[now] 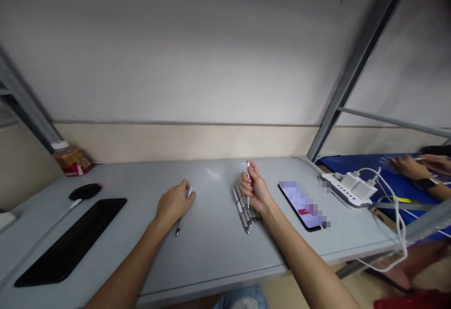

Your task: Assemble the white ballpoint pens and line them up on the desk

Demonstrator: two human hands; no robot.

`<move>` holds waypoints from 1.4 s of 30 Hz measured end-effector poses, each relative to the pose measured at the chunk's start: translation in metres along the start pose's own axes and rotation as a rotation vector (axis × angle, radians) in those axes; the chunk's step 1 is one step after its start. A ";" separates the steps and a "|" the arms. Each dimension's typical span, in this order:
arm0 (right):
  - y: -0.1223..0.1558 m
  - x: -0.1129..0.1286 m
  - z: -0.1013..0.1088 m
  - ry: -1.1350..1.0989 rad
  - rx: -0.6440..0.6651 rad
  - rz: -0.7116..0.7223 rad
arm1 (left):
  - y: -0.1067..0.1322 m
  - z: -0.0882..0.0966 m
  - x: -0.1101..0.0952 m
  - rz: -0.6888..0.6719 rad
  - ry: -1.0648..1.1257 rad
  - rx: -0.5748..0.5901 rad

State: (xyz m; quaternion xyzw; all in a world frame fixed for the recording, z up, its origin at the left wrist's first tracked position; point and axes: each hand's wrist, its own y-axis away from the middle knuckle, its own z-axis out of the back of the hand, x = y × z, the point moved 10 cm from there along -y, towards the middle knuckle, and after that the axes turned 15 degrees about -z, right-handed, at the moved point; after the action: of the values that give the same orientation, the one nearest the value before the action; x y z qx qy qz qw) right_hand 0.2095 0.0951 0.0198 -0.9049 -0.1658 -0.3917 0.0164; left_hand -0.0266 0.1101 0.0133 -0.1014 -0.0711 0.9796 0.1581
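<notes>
My left hand (174, 203) rests on the grey table (211, 248) with its fingers curled around a silver pen (180, 224) that lies flat, its tip sticking out toward me. My right hand (255, 189) is closed in a fist on another silver pen (248, 170), held upright with its white top above the knuckles. Right beside and partly under that hand lies a row of several silver pens (241, 208) side by side on the table.
A lit phone (303, 204) lies right of my right hand. A white power strip (347, 188) with chargers and cables sits at the table's right end. A black tray (66, 241), a black mouse-like object (84, 190) and a jar (72, 158) are at left. Another person's hands (419, 168) work over a blue surface, far right.
</notes>
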 end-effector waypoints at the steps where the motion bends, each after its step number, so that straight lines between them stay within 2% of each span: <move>1: 0.000 0.000 0.001 0.002 -0.008 -0.001 | 0.000 -0.001 0.001 -0.003 -0.002 -0.004; 7: -0.002 -0.002 0.001 0.001 -0.001 -0.012 | 0.001 -0.001 0.000 -0.025 -0.010 -0.017; 12: -0.001 -0.015 -0.013 0.052 0.075 -0.113 | 0.001 -0.003 0.001 -0.017 0.003 -0.008; 19: 0.001 -0.032 -0.021 0.190 0.079 -0.211 | -0.001 -0.006 0.001 -0.033 0.021 -0.016; 23: 0.001 -0.030 -0.018 0.342 0.047 -0.168 | -0.001 -0.005 0.000 -0.033 0.035 -0.024; 29: -0.001 -0.020 -0.006 0.594 -0.106 -0.032 | -0.001 -0.004 -0.003 -0.035 0.051 -0.001; 42: -0.003 -0.026 -0.004 0.874 -0.187 -0.020 | 0.001 -0.002 -0.010 -0.051 0.053 0.018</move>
State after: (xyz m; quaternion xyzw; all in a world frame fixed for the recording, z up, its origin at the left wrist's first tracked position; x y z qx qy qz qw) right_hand 0.1891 0.0897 0.0044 -0.6504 -0.1157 -0.7508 -0.0009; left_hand -0.0171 0.1066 0.0129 -0.1243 -0.0607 0.9728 0.1857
